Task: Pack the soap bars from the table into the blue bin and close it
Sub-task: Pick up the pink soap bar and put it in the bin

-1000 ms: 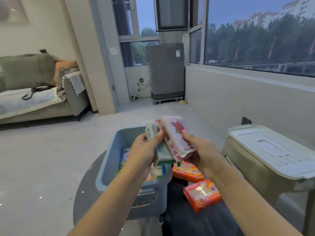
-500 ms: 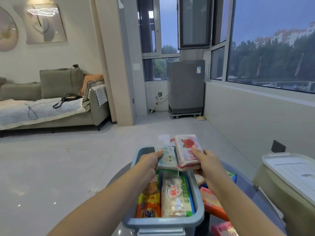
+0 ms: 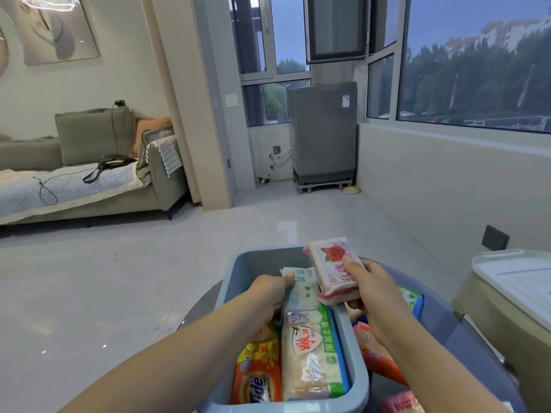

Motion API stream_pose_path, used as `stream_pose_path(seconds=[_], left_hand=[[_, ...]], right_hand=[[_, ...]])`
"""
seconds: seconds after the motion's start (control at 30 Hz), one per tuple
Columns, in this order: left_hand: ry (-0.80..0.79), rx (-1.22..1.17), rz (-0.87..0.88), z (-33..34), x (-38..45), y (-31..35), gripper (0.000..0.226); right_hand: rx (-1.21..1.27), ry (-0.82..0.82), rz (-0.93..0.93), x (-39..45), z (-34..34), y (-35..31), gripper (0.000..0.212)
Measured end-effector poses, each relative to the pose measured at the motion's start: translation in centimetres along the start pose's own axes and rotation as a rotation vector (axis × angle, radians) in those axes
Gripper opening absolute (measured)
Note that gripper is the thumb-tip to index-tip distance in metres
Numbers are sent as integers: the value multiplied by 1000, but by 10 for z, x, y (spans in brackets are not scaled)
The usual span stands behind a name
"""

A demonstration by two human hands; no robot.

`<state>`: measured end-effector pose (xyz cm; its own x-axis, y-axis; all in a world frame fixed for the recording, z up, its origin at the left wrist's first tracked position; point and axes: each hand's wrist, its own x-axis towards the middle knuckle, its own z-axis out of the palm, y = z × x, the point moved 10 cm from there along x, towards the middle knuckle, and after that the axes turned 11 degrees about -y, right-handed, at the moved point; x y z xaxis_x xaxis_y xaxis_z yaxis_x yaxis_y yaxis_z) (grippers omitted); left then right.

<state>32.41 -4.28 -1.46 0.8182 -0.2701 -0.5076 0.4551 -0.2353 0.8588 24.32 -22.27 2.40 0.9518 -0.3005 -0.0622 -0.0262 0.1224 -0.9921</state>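
Far left stands a grey-green fabric sofa (image 3: pixel 98 174) with a pale quilted throw (image 3: pixel 68 186) spread over its seat, a black cable (image 3: pixel 47 190) trailing across it. A white checked cloth (image 3: pixel 168 153) hangs over the sofa's arm. A pale abstract wall picture (image 3: pixel 56 28) hangs above. Far ahead, under the windows, a grey covered appliance (image 3: pixel 325 132) stands on a low stand. At near right a white ribbed plastic lid (image 3: pixel 518 278) rests on a beige container (image 3: pixel 501 323).
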Motion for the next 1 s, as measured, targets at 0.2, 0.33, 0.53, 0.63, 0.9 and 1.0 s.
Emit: stream_pose_path(seconds=[0.2,0.33,0.53,0.63,0.9,1.0], left_hand=[[45,156,41,-2,-6,10,51],[73,183,146,-2,-10,25,55],[-390,-3,359,43,-32,51,43],[-409,26,417,43,-35,52,32],[-71,-46,274,-6,-21,37,23],[-43,21,221,-8,-18,33,28]], right_hand=[[-17,-30,-2,2,4,1,28],[-10,-45,-15,-1,8,-2,30],[-17,-45,-99,-5,17,-14,25],[-114,-77,-131,-7,25,-19,33],[-287,-132,-146,-10,25,-19,29],[-340,-119,-151,-10,23,-16,30]])
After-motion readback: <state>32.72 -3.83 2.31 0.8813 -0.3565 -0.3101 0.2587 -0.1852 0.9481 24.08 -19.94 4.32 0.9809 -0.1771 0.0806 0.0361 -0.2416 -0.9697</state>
